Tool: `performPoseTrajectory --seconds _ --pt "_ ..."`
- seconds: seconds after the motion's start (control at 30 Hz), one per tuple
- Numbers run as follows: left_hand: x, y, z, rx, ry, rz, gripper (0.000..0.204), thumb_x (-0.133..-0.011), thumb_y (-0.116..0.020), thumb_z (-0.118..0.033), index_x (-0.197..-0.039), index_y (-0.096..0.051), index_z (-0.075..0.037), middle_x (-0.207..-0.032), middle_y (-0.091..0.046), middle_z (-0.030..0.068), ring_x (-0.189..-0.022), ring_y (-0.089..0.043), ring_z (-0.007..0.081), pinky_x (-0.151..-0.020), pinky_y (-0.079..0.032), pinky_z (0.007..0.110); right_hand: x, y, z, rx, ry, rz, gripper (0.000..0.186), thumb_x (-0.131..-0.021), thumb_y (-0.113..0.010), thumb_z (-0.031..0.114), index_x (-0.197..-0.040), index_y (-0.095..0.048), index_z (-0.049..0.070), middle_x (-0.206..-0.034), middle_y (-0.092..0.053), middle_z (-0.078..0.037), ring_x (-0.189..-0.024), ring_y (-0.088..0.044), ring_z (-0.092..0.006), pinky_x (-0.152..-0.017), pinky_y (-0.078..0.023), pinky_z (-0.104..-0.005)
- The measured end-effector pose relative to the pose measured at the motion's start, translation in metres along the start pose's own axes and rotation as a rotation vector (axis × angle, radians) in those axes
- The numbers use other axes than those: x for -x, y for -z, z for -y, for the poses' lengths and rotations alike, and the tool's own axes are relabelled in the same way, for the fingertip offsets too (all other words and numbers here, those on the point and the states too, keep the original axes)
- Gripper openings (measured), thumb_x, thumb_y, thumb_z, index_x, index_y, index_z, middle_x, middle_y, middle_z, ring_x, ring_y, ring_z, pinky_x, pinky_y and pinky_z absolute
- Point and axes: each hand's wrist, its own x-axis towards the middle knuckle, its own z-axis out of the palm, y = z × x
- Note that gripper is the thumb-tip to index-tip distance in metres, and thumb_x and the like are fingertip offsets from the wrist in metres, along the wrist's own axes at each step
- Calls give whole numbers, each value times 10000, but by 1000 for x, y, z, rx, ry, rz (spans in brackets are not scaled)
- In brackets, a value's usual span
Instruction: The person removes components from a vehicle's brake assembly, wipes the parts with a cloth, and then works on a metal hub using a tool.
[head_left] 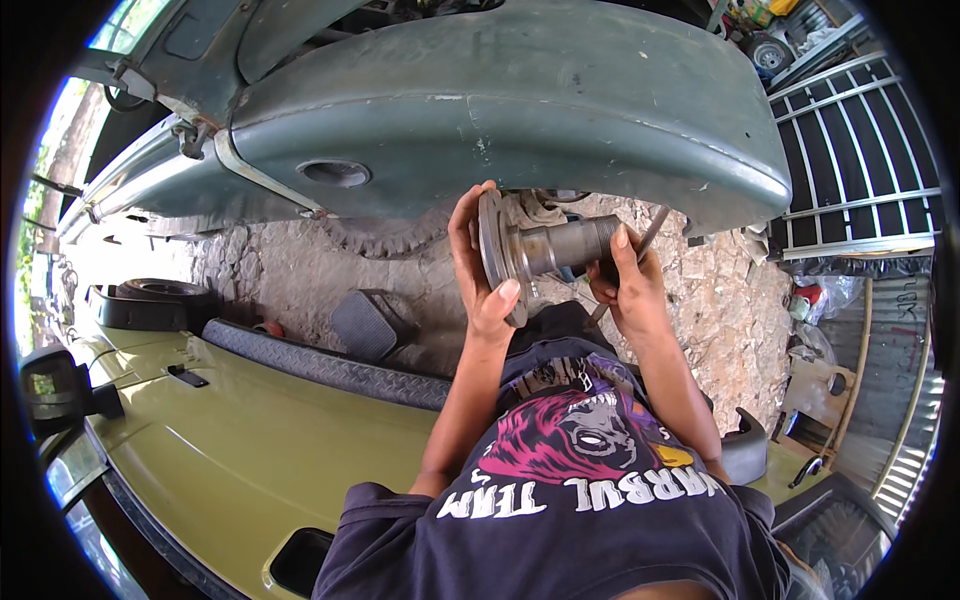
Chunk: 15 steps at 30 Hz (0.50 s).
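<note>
A grey steel spindle (545, 250) with a round flange lies sideways in the air between my hands. My left hand (480, 270) is closed on the flange, fingers along its far side and thumb on the near face. My right hand (630, 275) grips the threaded end with its thumb up. A thin metal rod (652, 228) slants behind that hand and also appears to be held by it; a dark shape under the spindle there is unclear. Just beyond my hands is the lower edge of a grey-green vehicle body (500, 110).
An olive vehicle (200, 430) with a checkered-plate step (300, 358) is at the lower left. A tyre (385, 230) shows under the grey-green body, above stony ground (730, 310) and a dark pad (372, 325). A metal grille (850, 165) and corrugated sheet (895, 350) stand right.
</note>
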Motion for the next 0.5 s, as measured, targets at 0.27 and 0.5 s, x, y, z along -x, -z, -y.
performPoseTrajectory --seconds 0.27,0.5 --pt "-5 0 -11 30 -147 197 1112 -648 -752 -551 -1539 -309 -55 -1553 -317 244 -1445 -365 409 -1117 -436 531 27 -4 13 151 237 117 566 -933 -734 396 -1278 -557 -16 -864 -622 -41 -673 -527 -76 -566 -395 -218" --pt "2 -6 -1 553 133 118 1037 -711 -689 -553 -1553 -323 -71 -1524 -386 278 -1421 -379 482 -1142 -411 597 31 -21 39 588 478 139 603 -704 -953 213 -1190 -635 51 -1012 -737 -101 -933 -710 -140 -806 -559 -306"
